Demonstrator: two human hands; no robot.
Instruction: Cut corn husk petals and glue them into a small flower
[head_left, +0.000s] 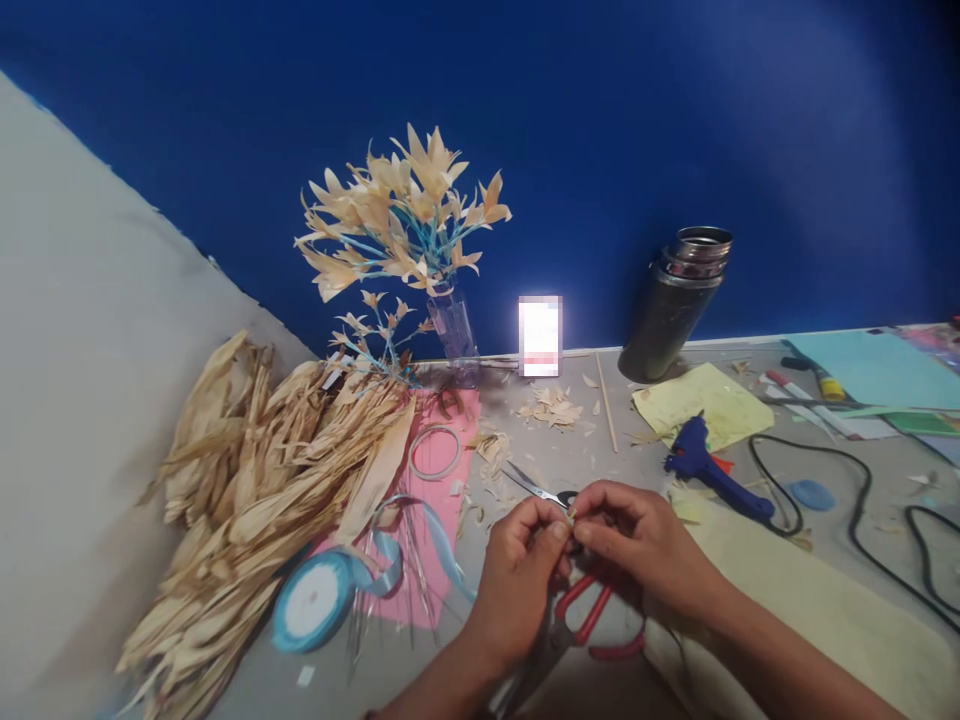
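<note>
My left hand point(523, 572) and my right hand point(646, 540) meet over the table, fingertips pinched together. Between them shows a tiny pale bit point(571, 513), too small to name and mostly covered by the fingers. Directly below the hands lie large scissors with red handles point(583, 606), partly hidden. A smaller pair of scissors point(534, 484) with dark handles rests just beyond the fingertips. To the left, light blue ribbon point(386, 565) trails from its spool point(307, 602) across a pink sheet point(405, 600), beside several thin wires point(420, 570).
Dried corn husks point(277, 500) are heaped at the left. Husk flowers point(405, 210) stand in a clear bottle point(454, 335) against the blue wall. A dark flask point(671, 310) leans at the back. On the right are a blue glue gun point(716, 475), its black cord point(847, 460) and paper sheets point(877, 365).
</note>
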